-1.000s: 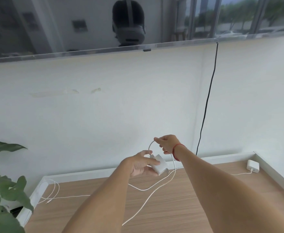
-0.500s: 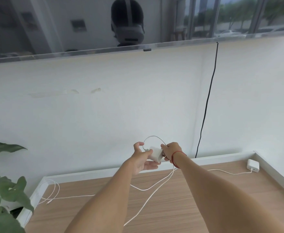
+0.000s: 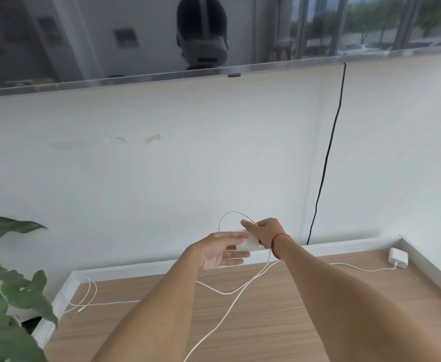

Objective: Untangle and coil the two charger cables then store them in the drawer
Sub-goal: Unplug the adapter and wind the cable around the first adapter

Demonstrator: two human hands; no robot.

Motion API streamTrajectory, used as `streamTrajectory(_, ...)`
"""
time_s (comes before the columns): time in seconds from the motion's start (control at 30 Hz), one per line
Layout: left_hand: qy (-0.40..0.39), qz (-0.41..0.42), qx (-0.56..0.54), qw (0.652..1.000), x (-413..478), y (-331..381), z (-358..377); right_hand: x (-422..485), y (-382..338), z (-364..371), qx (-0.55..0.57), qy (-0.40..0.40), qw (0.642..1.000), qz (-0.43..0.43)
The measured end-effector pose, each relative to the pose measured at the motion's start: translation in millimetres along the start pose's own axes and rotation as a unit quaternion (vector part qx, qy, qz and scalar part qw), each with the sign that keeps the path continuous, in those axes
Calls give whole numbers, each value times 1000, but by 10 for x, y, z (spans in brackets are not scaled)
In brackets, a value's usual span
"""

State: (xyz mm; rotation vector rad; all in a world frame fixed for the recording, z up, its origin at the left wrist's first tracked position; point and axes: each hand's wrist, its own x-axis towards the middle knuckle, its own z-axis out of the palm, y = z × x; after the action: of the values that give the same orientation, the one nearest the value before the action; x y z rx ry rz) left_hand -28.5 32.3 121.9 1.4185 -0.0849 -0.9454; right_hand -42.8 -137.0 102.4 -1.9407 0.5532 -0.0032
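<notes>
A white charger brick [image 3: 248, 243] is held up above the wooden desk [image 3: 266, 317] between both hands. My left hand [image 3: 218, 253] grips its left side. My right hand [image 3: 265, 231] pinches its white cable [image 3: 230, 309] at the brick's top, and a loop of that cable arcs above the hands. The rest of the cable hangs down and trails across the desk toward me. A second white charger brick [image 3: 398, 256] lies at the back right corner, its thin cable running left along the desk. No drawer is in view.
Loose white cable loops [image 3: 87, 291] lie at the desk's back left corner. Green plant leaves [image 3: 2, 304] stand at the left. A black cord [image 3: 326, 158] hangs down the white wall. A raised white rim [image 3: 433, 265] borders the desk's back and sides.
My right hand has carried the cable over the brick and forward, so the loop above the hands has grown. My left hand has turned palm-up under the brick. The second charger has not moved.
</notes>
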Motion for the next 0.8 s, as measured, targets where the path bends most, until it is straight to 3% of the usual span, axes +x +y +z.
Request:
streamTrajectory(0.23, -37, -6, 18, 999, 5, -16, 37, 10, 63, -100, -36, -52, 998, 4)
streamTrajectory(0.43, -30, 4, 17, 999, 68, -16, 32, 11, 63, -107, -5, -41, 999, 4)
streamTrajectory(0.63, 0, 24, 4, 1000, 116, 29, -1, 18, 28, -135, 142, -47, 989, 8)
streamTrajectory(0.8, 14, 42, -33, 998, 121, 64, -16, 72, 50, -193, 313, -93, 945, 25)
